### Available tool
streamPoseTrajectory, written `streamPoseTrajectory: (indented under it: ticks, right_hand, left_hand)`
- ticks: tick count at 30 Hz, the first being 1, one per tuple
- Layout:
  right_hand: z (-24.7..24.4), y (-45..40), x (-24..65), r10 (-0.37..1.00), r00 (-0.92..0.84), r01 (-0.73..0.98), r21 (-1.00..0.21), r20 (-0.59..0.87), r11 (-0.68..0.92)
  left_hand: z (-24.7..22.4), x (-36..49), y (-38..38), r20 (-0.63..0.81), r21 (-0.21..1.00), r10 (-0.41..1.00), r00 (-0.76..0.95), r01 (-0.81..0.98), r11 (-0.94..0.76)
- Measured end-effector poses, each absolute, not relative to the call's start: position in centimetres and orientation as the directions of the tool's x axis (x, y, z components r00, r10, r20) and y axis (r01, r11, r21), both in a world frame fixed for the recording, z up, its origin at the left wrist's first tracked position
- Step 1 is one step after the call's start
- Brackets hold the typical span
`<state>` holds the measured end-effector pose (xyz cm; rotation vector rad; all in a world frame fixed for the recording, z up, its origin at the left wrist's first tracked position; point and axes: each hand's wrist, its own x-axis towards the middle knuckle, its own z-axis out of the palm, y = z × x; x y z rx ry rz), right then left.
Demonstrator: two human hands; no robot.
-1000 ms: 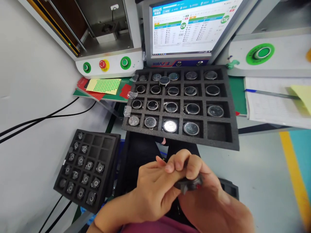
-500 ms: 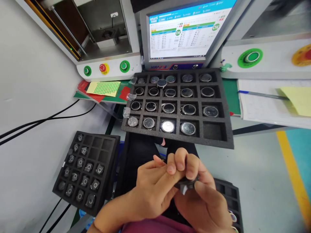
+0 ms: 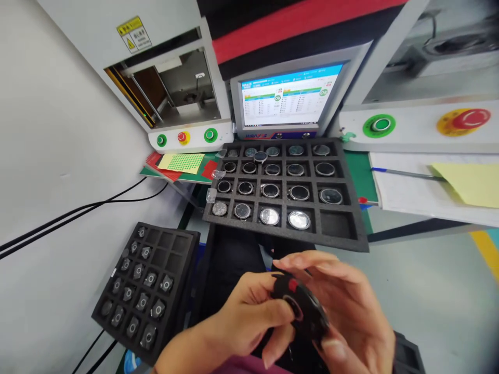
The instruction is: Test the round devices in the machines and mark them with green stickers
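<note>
A black round watch case (image 3: 310,311) is tilted between my hands, with a small red patch and a ring on the side facing me. My left hand (image 3: 245,309) is closed on its left part, thumb pressed over the ring. Around the far and right side curls my right hand (image 3: 356,306), its thumb at the lower edge and its fingers behind the case. Beyond them, a foam tray (image 3: 343,244) holds round watch cases in rows, with one pocket at the front right bare. One watch (image 3: 260,157) rests on the dividers near the back.
On the left, another foam tray (image 3: 166,259) carries several small watch parts in wrap. A monitor (image 3: 292,104) stands behind, between machines with green buttons (image 3: 381,124) and red buttons (image 3: 470,119). Papers and a pen (image 3: 409,174) lie at right. Part of a tray (image 3: 407,356) shows lower right.
The watch case has turned so its ringed side shows, and my left fingers have moved off its top to grip its left side. My right hand has opened wider around it. The view has tilted up.
</note>
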<state>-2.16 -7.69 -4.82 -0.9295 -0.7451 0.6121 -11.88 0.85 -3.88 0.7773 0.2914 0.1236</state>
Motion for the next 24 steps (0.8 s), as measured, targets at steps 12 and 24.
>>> streamPoseTrajectory:
  ticks: [12,24]
  right_hand:
    - [-3.7,-8.1,-1.9,0.623,0.656,0.004,-0.827,0.426,0.561]
    - [-2.3,-7.5,-2.8,0.506,0.686,0.059,-0.733,0.524,0.678]
  left_hand:
    - [-3.2,-11.4,0.3,-0.314,0.573,0.041,0.949,0.155,0.805]
    - [-0.1,-11.0,1.4,-0.239,0.675,0.103,0.966,0.089,0.732]
